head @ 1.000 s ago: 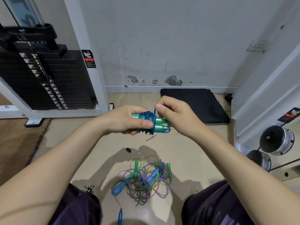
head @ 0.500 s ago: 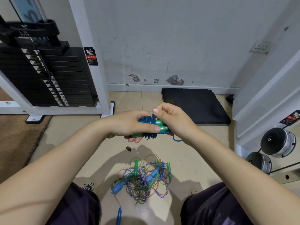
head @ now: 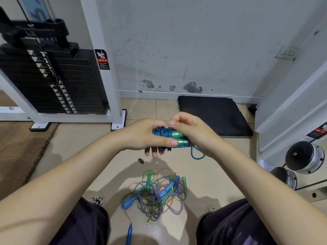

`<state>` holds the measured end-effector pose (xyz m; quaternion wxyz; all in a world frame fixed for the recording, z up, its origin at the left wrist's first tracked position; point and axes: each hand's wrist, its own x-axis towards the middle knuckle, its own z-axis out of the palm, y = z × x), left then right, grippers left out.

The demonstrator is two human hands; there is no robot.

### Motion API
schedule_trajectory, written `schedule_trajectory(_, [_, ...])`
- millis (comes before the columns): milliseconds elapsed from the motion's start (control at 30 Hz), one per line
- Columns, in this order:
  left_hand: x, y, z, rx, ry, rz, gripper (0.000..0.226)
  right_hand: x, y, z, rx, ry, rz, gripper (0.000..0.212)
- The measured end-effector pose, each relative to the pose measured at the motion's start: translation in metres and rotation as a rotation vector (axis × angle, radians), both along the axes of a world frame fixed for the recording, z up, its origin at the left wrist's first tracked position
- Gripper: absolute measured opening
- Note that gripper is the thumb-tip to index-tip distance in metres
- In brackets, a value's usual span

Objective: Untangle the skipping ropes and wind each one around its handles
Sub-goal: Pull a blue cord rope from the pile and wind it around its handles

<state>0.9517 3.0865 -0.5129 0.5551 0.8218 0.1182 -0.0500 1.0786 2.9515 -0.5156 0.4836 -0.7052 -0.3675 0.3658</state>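
One rope [head: 161, 132] winding on green handles [head: 177, 137], mid-air; left hand [head: 147, 135] clenching bundle, right hand [head: 192, 129] pinching tail. Risking coils slipping off tapered ends if tail slackens. Pile [head: 154, 194] waiting on floor.

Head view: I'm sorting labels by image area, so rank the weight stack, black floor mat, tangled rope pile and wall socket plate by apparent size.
1. weight stack
2. black floor mat
3. tangled rope pile, nearer the camera, so true size is unsure
4. wall socket plate
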Motion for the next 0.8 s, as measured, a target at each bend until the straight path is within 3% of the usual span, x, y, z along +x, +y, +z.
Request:
schedule_trajectory(167, [0.001,0.004,0.0,-0.077,-0.1,0.114,0.039,0.006,0.001,-0.001,0.055,0.25,-0.008,0.047])
schedule_trajectory(267, [0.003,0.01,0.001,-0.168,-0.209,0.221,0.03,0.008,0.0,-0.001,0.05,0.267,0.035,0.06])
schedule_trajectory(433, [0.005,0.014,0.003,-0.312,-0.208,0.432,0.025,0.009,-0.002,0.0,0.008,0.061,0.042,0.017])
schedule_trajectory(633, [0.006,0.027,-0.002,-0.246,-0.201,0.635,0.029,0.006,-0.005,0.005,0.015,-0.222,-0.036,0.02])
schedule_trajectory(800, [0.007,0.025,-0.006,-0.213,-0.171,0.586,0.037,0.009,-0.005,0.013,0.256,-0.114,-0.211,0.008])
